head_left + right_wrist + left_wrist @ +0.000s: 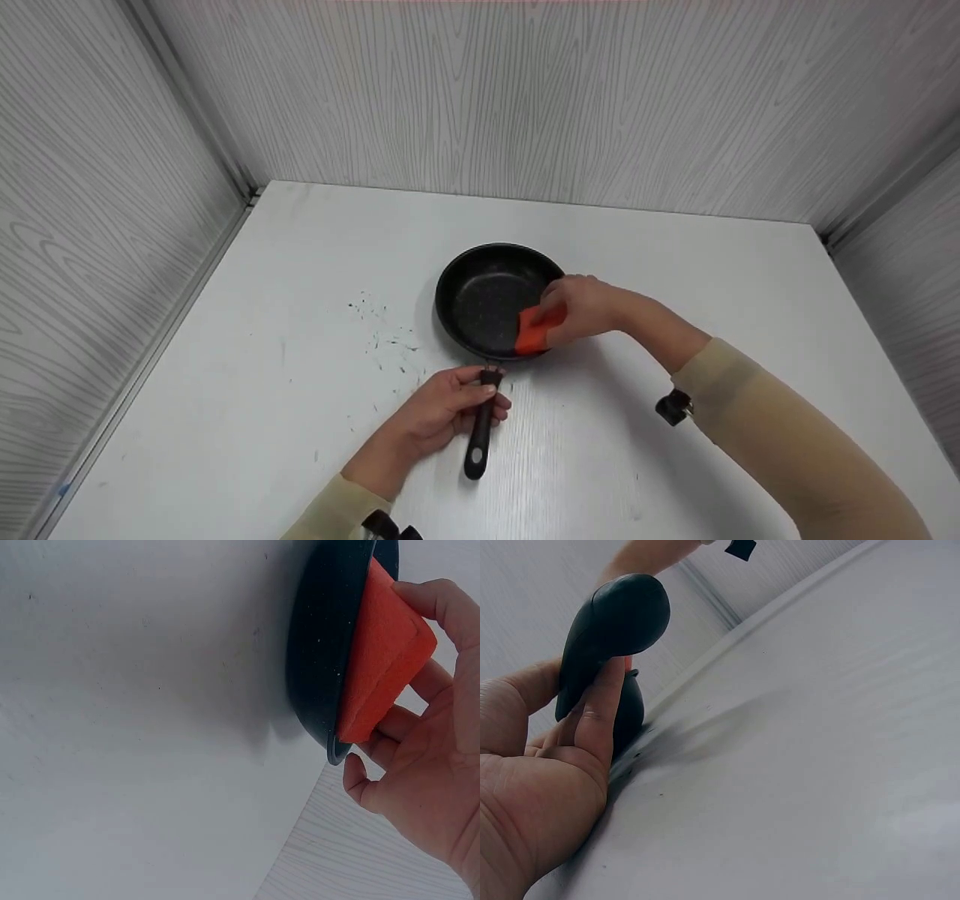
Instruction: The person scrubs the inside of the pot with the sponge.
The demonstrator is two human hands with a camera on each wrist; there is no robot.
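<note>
A black frying pan (480, 300) sits near the middle of the white table, its handle (480, 442) pointing toward me. My left hand (450, 412) grips the handle close to the pan, thumb on top and fingers beneath. In the left wrist view the rounded handle end (630, 615) rises above the fingers of that hand (547, 780). With my right hand (585, 307) I hold an orange-red sponge (531, 334) against the inside right of the pan. The right wrist view shows the sponge (390, 652) between thumb and fingers of the hand (427, 765), partly behind the rim.
Dark specks and small smears (394, 343) dot the white table (225, 375) left of the pan. Pale wood-grain panels (487, 97) wall in the table at the back and both sides.
</note>
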